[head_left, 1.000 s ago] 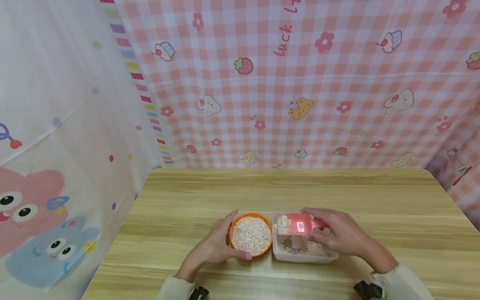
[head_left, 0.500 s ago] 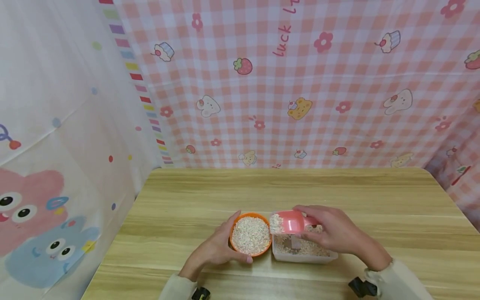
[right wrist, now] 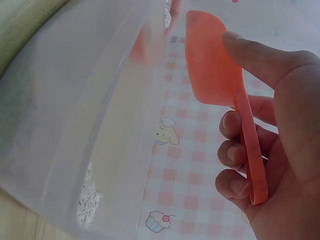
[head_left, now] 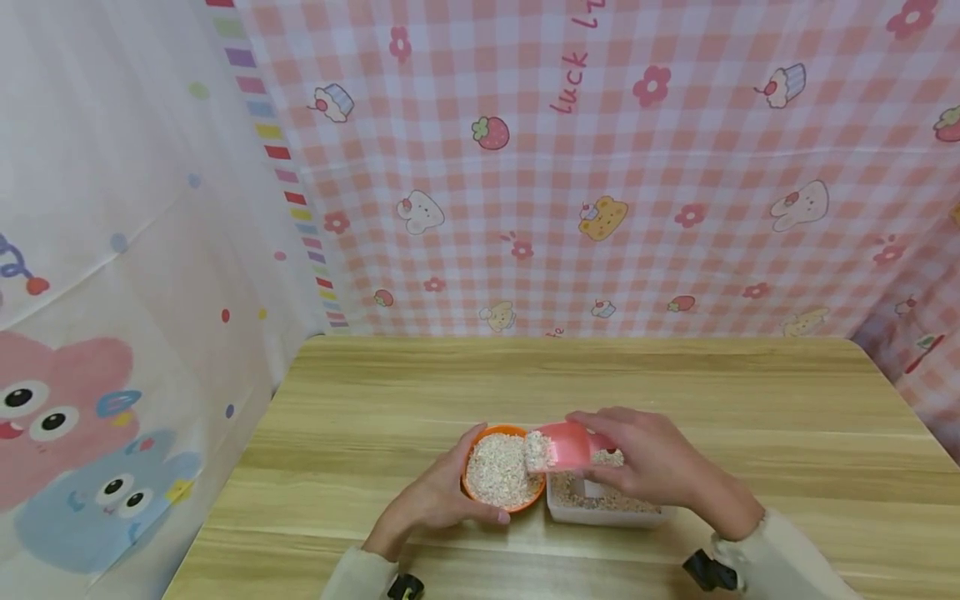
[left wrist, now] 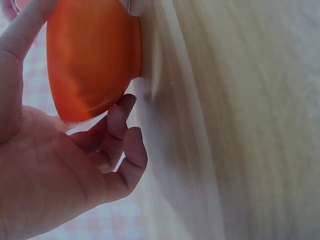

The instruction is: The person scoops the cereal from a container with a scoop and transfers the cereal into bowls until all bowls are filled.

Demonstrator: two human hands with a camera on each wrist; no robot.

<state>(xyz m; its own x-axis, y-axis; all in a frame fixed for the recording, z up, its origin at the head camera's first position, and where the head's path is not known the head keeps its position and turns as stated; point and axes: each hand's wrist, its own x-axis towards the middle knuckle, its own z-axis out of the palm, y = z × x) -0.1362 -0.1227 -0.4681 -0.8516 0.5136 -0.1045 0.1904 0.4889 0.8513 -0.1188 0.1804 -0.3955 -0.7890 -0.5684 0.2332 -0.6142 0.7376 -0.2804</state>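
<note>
An orange bowl (head_left: 501,430), heaped with pale flakes like rolled oats (head_left: 497,473), stands on the table. My left hand (head_left: 437,493) holds it from the left, thumb at the near side and fingers curved along the far side; the left wrist view shows fingertips against the bowl's lower wall. My right hand (head_left: 651,457) grips a pink scoop (head_left: 572,445) by its handle, thumb on the back of the scoop's bowl in the right wrist view. Flakes (head_left: 538,451) fill the scoop's front end, which overlaps the orange bowl's right rim.
Just right of the bowl sits a translucent plastic tub (head_left: 606,517) with more flakes inside, partly covered by the right hand and scoop. Both stand near the front of the wooden table (head_left: 420,383). A pink checked cloth (head_left: 540,167) hangs behind.
My right hand has carried the loaded scoop leftward from over the tub to the orange bowl's right edge. The left hand stays at the bowl.
</note>
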